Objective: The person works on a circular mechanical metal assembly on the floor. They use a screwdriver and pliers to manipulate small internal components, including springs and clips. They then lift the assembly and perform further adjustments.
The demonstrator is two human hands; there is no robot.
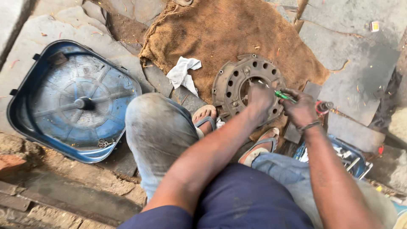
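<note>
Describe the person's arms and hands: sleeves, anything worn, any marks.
Both forearms are bare to above the elbow; dark blue short sleeves show at the bottom edge. The right hand has a thin metal bangle at the wrist. The left hand wears nothing visible. No gloves. Both hands look smudged with grime. No rings can be made out.

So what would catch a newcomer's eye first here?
Probably the round rusty metal plate with holes, lying on brown sacking at centre. Both hands work at its middle: the left hand on it, the right hand holding a green-handled tool. At left sits a big blue tub.
</note>
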